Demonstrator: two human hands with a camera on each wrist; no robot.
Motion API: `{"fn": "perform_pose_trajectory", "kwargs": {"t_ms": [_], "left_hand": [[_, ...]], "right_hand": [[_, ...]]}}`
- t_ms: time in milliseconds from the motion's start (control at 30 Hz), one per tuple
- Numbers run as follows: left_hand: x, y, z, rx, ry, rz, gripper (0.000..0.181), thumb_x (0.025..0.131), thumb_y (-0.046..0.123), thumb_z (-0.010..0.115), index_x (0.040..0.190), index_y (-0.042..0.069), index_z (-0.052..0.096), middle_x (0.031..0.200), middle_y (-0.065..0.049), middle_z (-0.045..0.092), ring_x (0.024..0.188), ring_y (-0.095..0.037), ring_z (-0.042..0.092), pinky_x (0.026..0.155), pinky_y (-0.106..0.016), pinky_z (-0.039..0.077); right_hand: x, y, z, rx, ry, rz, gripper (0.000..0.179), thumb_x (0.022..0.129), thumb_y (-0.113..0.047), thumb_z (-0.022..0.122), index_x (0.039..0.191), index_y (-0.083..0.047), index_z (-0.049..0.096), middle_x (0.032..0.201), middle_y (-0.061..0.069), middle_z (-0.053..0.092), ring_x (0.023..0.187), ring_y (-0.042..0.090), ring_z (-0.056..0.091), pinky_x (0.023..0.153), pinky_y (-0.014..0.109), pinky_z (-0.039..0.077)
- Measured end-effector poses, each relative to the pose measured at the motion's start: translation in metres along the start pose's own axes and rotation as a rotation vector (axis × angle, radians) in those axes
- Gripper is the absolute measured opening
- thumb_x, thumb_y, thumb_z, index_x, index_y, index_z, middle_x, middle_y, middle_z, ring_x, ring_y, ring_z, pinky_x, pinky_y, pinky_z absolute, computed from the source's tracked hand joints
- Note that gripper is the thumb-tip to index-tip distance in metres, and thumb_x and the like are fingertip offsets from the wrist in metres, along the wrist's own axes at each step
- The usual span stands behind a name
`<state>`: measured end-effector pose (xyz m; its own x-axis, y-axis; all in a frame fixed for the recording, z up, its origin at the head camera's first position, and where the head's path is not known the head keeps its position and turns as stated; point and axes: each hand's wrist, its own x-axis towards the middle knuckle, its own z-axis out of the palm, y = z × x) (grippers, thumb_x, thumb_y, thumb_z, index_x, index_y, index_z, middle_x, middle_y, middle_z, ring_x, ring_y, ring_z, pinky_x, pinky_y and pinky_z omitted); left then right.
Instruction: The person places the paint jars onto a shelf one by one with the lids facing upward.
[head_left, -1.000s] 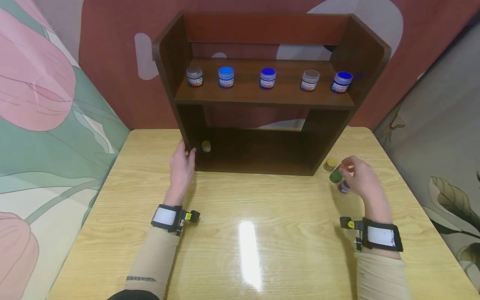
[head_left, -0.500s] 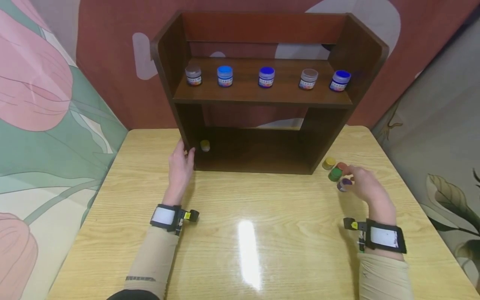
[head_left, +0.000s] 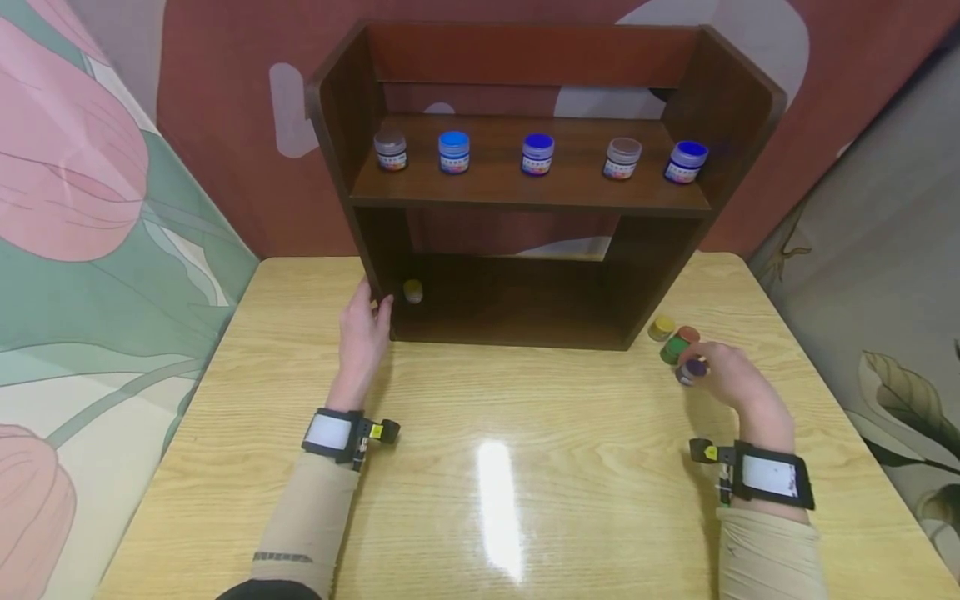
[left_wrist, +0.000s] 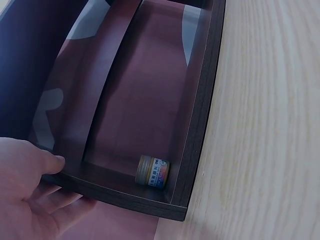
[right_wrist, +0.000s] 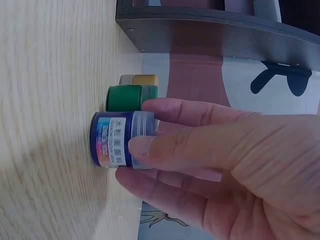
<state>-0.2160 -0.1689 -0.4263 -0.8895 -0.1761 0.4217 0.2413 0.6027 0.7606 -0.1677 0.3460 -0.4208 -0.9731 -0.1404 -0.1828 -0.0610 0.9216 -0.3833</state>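
Observation:
My left hand (head_left: 362, 337) grips the left side panel of a dark brown wooden shelf (head_left: 517, 312); in the left wrist view the thumb lies over the panel's edge, with fingers on its outer side. To the right of the shelf, my right hand (head_left: 731, 379) holds a purple paint jar (right_wrist: 112, 140) by its clear lid, thumb on the near side and fingers around it. Close beside that jar on the table are a green paint jar (head_left: 673, 350), a red-topped jar (head_left: 688, 334) and a yellow paint jar (head_left: 662, 327).
Several paint jars line the upper shelf board, among them a light blue jar (head_left: 453, 152) and a dark blue jar (head_left: 537, 155). A yellow-topped jar (head_left: 413, 291) stands at the lower compartment's left end. The shelf stands on a pale wooden table (head_left: 420, 500) before patterned cloth (head_left: 247, 183).
My right hand has moved from the green and red-topped jars toward me onto the purple jar, uncovering the red-topped one. The left hand stays on the shelf.

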Motion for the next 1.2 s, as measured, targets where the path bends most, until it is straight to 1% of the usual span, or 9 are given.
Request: {"fn": "perform_pose_trajectory", "kwargs": {"t_ms": [200,333,533,733,833,1067,1133,1200], "left_hand": [[0.0,-0.001,0.002,0.005,0.001,0.007,0.033,0.102,0.011,0.056,0.134,0.002,0.053,0.132,-0.022,0.063,0.124,-0.035,0.062,0.094,-0.049,0.059],[-0.001,-0.001,0.002,0.002,0.001,0.014,0.034,0.102,0.011,0.056,0.134,0.002,0.053,0.132,-0.022,0.063,0.124,-0.035,0.062,0.094,-0.049,0.059],[-0.001,0.0,0.001,0.007,0.002,0.009,0.035,0.102,0.012,0.056,0.135,0.003,0.052,0.132,-0.022,0.063,0.123,-0.035,0.062,0.094,-0.05,0.059],[-0.002,0.0,0.0,0.003,0.0,0.011,0.035,0.102,0.011,0.056,0.136,0.003,0.052,0.133,-0.022,0.062,0.124,-0.036,0.062,0.094,-0.05,0.059],[-0.002,0.001,0.0,0.001,-0.001,0.011,0.035,0.102,0.011,0.056,0.136,0.003,0.052,0.134,-0.022,0.062,0.124,-0.036,0.062,0.094,-0.05,0.059],[-0.002,0.001,-0.001,0.001,-0.004,0.005,0.035,0.102,0.011,0.056,0.136,0.003,0.052,0.134,-0.022,0.062,0.124,-0.036,0.062,0.094,-0.049,0.059],[-0.002,0.001,-0.001,0.0,-0.002,0.006,0.035,0.102,0.01,0.056,0.136,0.003,0.052,0.133,-0.022,0.062,0.124,-0.036,0.062,0.094,-0.049,0.059],[-0.001,0.001,-0.001,-0.003,-0.002,0.007,0.035,0.102,0.01,0.056,0.136,0.003,0.052,0.133,-0.023,0.062,0.124,-0.036,0.062,0.094,-0.049,0.059]], "right_hand": [[-0.004,0.0,-0.001,0.015,0.008,-0.011,0.023,0.089,0.001,0.068,0.112,0.002,0.066,0.117,0.034,0.064,0.107,0.047,0.058,0.089,0.063,0.05],[-0.007,-0.001,-0.003,0.016,0.018,-0.032,0.024,0.089,-0.002,0.07,0.112,0.002,0.066,0.115,0.033,0.065,0.107,0.049,0.059,0.087,0.063,0.05],[-0.009,-0.014,-0.007,0.033,0.008,-0.086,0.025,0.09,-0.006,0.071,0.114,0.0,0.067,0.112,0.029,0.069,0.106,0.049,0.063,0.085,0.061,0.053],[-0.01,-0.029,-0.01,0.023,0.021,-0.116,0.03,0.092,-0.01,0.071,0.119,0.001,0.067,0.115,0.029,0.069,0.111,0.049,0.062,0.094,0.065,0.05],[-0.012,-0.035,-0.011,0.029,0.05,-0.145,0.032,0.091,-0.01,0.072,0.12,0.001,0.068,0.113,0.027,0.069,0.11,0.048,0.062,0.094,0.065,0.05],[-0.014,-0.045,-0.009,0.022,0.187,-0.314,0.031,0.087,-0.007,0.075,0.118,0.0,0.07,0.098,0.016,0.069,0.096,0.037,0.069,0.084,0.057,0.058],[-0.014,-0.048,-0.008,0.019,0.216,-0.346,0.031,0.087,-0.007,0.076,0.117,0.0,0.071,0.099,0.017,0.07,0.095,0.037,0.069,0.083,0.057,0.058],[-0.013,-0.051,-0.007,0.016,0.228,-0.364,0.031,0.087,-0.007,0.075,0.117,-0.001,0.071,0.1,0.017,0.071,0.095,0.036,0.068,0.084,0.057,0.057]]}}
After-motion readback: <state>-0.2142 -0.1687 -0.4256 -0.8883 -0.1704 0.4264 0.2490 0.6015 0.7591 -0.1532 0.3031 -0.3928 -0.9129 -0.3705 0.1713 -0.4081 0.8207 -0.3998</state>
